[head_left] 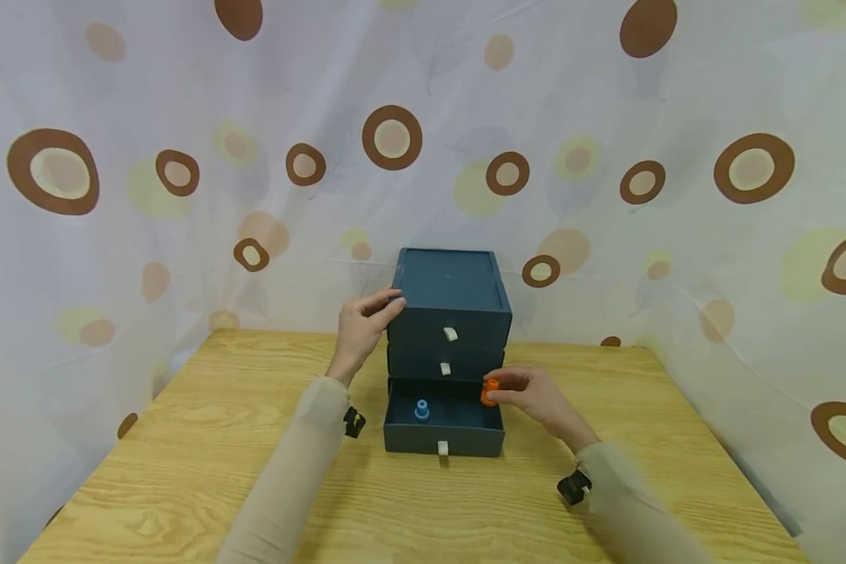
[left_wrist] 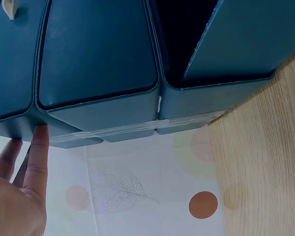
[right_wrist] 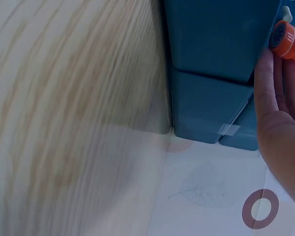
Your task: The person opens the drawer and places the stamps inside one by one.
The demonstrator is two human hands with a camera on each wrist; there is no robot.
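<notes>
A dark blue three-drawer box point(head_left: 450, 301) stands at the middle of the wooden table point(head_left: 183, 439). Its bottom drawer point(head_left: 442, 427) is pulled out, and a small blue piece point(head_left: 421, 410) stands inside it at the left. My left hand point(head_left: 363, 325) rests with straight fingers against the box's upper left edge; its fingertips point(left_wrist: 38, 142) touch the box point(left_wrist: 98, 64) in the left wrist view. My right hand point(head_left: 536, 395) pinches a small orange piece point(head_left: 489, 392) over the drawer's right rim. The orange piece point(right_wrist: 286, 41) shows at my fingertips beside the box point(right_wrist: 211, 54).
A spotted curtain point(head_left: 183, 196) hangs close behind and around the table. The two upper drawers, each with a white tab point(head_left: 450, 334), are pushed in. Bare wood lies left, right and in front of the box.
</notes>
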